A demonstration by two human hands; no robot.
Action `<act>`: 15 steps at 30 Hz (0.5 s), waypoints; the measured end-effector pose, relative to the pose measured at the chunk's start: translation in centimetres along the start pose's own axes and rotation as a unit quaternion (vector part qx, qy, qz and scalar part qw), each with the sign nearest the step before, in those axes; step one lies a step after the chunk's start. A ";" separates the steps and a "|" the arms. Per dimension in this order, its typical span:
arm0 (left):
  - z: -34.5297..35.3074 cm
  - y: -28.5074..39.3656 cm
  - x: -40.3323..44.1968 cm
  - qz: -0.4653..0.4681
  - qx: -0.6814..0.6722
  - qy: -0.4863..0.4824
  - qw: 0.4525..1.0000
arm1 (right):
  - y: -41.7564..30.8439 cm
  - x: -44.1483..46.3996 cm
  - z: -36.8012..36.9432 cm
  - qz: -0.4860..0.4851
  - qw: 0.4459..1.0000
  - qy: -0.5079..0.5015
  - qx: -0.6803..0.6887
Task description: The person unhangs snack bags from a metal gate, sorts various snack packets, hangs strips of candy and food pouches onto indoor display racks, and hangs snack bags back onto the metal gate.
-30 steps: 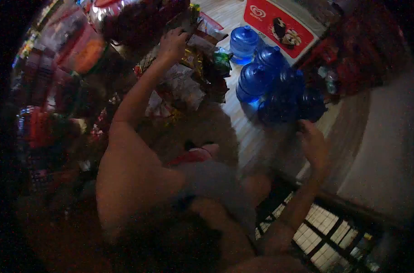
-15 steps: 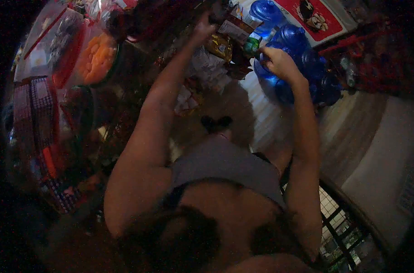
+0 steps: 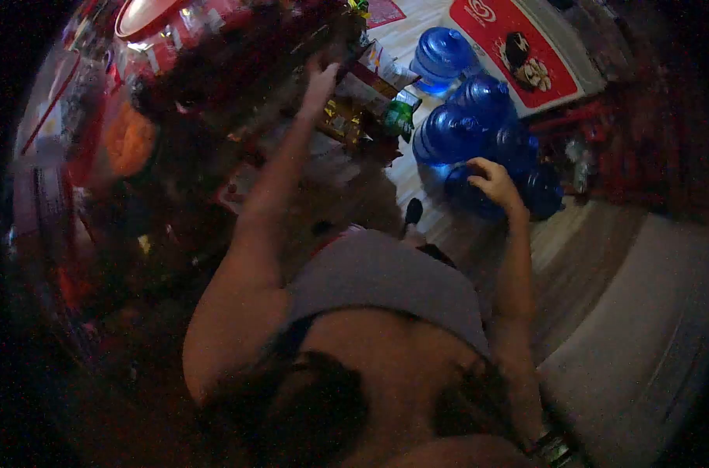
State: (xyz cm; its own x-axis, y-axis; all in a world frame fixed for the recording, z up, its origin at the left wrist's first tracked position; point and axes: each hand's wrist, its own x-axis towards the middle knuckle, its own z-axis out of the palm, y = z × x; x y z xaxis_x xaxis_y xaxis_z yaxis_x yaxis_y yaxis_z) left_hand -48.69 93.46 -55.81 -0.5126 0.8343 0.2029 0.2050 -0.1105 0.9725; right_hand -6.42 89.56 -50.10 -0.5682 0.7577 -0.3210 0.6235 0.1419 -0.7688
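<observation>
My left hand (image 3: pixel 321 81) reaches up beside hanging snack packets (image 3: pixel 346 121). Its fingers look closed round a small dark thing that I cannot make out. Near it on the right hangs a green packet (image 3: pixel 401 113). My right hand (image 3: pixel 493 184) holds nothing, its fingers loosely curled and apart, in front of several blue water bottles (image 3: pixel 450 132) that stand on the floor. Whether it touches one of them is unclear.
Behind the bottles stands a white chest with a red panel (image 3: pixel 518 54). Dark red racks (image 3: pixel 619 132) are at the right. At upper left are a red-lidded container (image 3: pixel 148 17) and an orange item (image 3: pixel 130 140). The wooden floor (image 3: pixel 526 242) shows below the bottles.
The view has shifted. My right hand has moved from beside the green packet down to the front of the bottles. My left hand stays raised at the packets.
</observation>
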 end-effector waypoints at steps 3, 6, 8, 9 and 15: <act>-0.2 -2.6 2.0 0.002 0.012 0.013 1.000 | 3.7 4.4 -1.8 -0.042 0.996 -0.055 -0.055; 0.3 3.4 -0.2 -0.045 0.163 0.086 0.982 | 2.7 7.6 -4.7 -0.090 0.986 -0.093 -0.108; 2.0 7.4 -1.0 -0.064 0.236 0.105 0.964 | 4.0 10.4 -5.4 -0.140 0.973 -0.090 -0.160; 2.7 8.1 -1.0 -0.074 0.265 0.112 0.955 | 4.4 11.8 -5.8 -0.163 0.965 -0.090 -0.186; 1.7 5.4 0.6 -0.091 0.253 0.131 0.954 | 2.5 20.4 -8.8 -0.199 0.942 -0.167 -0.214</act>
State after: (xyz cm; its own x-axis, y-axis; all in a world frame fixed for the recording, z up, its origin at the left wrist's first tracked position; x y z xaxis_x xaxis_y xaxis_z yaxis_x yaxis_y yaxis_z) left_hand -46.53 94.28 -50.65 -0.7554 0.6436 0.1227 0.4357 0.3535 0.8278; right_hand -11.74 110.99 -53.75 -0.8953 0.3574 -0.2658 0.4441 0.6706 -0.5942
